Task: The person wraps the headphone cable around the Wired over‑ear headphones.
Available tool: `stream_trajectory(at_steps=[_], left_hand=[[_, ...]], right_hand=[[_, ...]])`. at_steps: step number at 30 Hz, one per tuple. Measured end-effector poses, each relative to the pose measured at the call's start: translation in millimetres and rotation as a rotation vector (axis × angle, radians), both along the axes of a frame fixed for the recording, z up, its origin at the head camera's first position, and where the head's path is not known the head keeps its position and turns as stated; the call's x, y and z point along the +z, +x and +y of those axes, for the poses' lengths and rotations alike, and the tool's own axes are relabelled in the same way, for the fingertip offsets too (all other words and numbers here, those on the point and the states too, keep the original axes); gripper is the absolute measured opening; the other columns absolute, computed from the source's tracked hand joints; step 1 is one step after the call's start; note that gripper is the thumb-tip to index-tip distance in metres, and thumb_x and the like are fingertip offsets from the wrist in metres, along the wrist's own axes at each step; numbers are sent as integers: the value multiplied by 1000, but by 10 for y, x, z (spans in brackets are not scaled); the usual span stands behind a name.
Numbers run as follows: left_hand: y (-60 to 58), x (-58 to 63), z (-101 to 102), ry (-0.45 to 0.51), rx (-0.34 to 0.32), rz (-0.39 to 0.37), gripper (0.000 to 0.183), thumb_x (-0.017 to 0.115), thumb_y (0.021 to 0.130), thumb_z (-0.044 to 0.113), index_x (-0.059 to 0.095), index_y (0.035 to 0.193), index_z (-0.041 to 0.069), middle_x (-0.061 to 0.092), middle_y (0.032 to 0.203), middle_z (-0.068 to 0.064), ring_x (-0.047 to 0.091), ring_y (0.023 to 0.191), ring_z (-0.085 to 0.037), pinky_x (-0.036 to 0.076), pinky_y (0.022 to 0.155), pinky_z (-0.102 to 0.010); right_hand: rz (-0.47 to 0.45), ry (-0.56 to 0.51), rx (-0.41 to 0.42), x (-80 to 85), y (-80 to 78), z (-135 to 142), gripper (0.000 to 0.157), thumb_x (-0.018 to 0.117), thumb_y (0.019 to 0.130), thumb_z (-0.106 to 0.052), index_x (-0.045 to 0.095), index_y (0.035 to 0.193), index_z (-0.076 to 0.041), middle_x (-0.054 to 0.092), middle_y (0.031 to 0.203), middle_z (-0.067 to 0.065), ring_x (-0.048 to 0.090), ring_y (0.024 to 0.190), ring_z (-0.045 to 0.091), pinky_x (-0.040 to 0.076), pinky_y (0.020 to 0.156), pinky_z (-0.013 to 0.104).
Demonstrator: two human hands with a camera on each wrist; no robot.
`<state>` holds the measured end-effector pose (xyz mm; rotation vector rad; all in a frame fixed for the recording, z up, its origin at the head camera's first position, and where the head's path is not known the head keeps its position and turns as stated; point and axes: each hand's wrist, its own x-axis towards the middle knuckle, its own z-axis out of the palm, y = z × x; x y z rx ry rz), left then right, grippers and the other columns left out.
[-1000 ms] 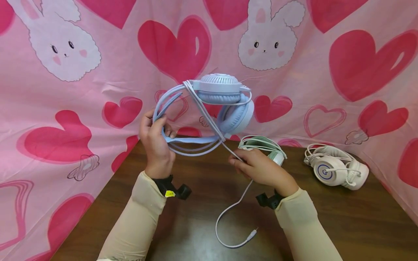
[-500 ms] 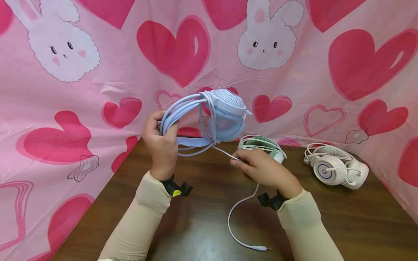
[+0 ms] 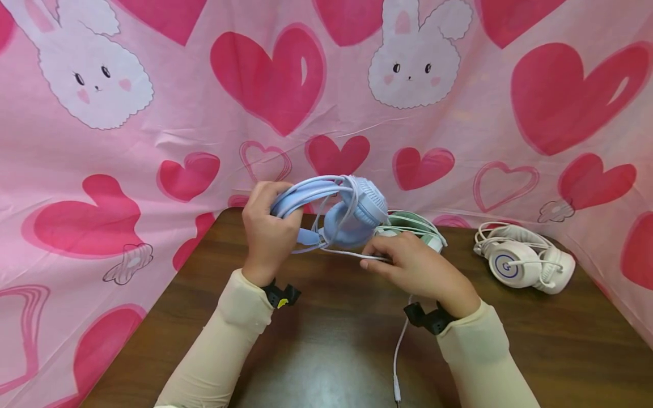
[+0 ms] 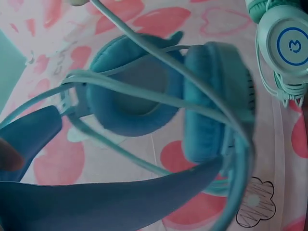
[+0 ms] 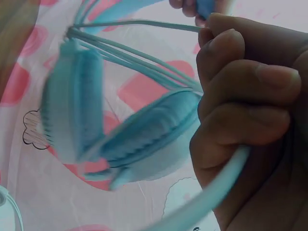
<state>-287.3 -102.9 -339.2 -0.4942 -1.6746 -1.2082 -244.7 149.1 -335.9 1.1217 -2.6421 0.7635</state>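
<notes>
Light blue over-ear headphones (image 3: 370, 199) are held up above the table by my left hand (image 3: 270, 229), which grips the headband end. White cable is wound in several turns across the headband and beside the ear cups, as the left wrist view shows with the padded ear cup (image 4: 216, 103). My right hand (image 3: 415, 269) pinches the free run of the cable (image 3: 352, 254), fingers curled round it in the right wrist view. The cable is drawn fairly straight between the headphones and this hand. Below the hand its tail hangs down to the plug (image 3: 397, 390) near the front.
Green headphones (image 3: 433, 242) with a wound cable lie on the brown table (image 3: 326, 340) behind my right hand, partly hidden. White headphones (image 3: 515, 266) with a blue ring mark lie farther right. A pink cloth (image 3: 173, 124) with hearts and rabbits rises behind the table.
My left hand has lowered and tilted the blue headphones, moving slightly right. The cable between the hands now runs flatter. The plug end has swung right and down.
</notes>
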Motion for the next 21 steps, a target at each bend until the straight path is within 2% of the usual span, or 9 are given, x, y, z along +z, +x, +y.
stream_trajectory(at_steps=[5, 11, 16, 21], left_hand=[[-6, -5, 4, -106, -20, -7, 15, 69, 77, 5, 73, 92, 5, 64, 90, -5, 58, 81, -18, 48, 69, -34], [59, 32, -21, -226, -30, -68, 18, 72, 75, 7, 74, 92, 7, 65, 90, -3, 58, 78, -16, 50, 67, -34], [98, 54, -29, -340, -84, -116, 23, 74, 70, 9, 74, 92, 9, 63, 89, -1, 56, 76, -13, 50, 63, -33], [100, 56, -33, -412, -145, -135, 22, 74, 69, 9, 75, 91, 10, 62, 87, 3, 54, 74, -11, 50, 63, -30]], right_hand=[[-10, 16, 12, 9, 9, 13, 6, 71, 89, -22, 70, 95, -22, 59, 74, -19, 50, 69, 6, 45, 62, 27], [32, -5, 44, 7, 15, -6, 7, 75, 86, -20, 70, 91, -23, 59, 73, -21, 50, 66, 4, 44, 60, 25], [83, -50, 60, 10, 30, -12, 11, 78, 83, -19, 69, 87, -23, 57, 70, -23, 48, 62, 1, 42, 57, 23], [74, -91, 71, 37, 60, -3, 14, 80, 81, -16, 70, 88, -22, 54, 67, -22, 48, 60, 1, 43, 55, 23]])
